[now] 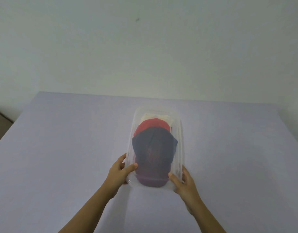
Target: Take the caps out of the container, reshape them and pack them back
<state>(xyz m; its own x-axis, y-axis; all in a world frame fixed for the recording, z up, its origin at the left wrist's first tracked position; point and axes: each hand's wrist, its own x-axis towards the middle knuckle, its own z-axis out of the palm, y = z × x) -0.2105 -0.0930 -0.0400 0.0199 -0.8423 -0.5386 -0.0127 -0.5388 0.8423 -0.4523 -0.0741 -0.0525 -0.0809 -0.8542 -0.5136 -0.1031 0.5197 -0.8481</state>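
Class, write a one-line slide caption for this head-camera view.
Both hands, left hand and right hand, grip the near end of a clear container of stacked caps on a lavender table.

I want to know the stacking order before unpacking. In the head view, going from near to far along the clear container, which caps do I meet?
Navy cap → red cap → cream cap, all inside the clear container, whose near end the left hand and right hand hold.

A pale lilac table (60,157) meets a plain white wall (144,47) bearing one small dark mark (137,19).
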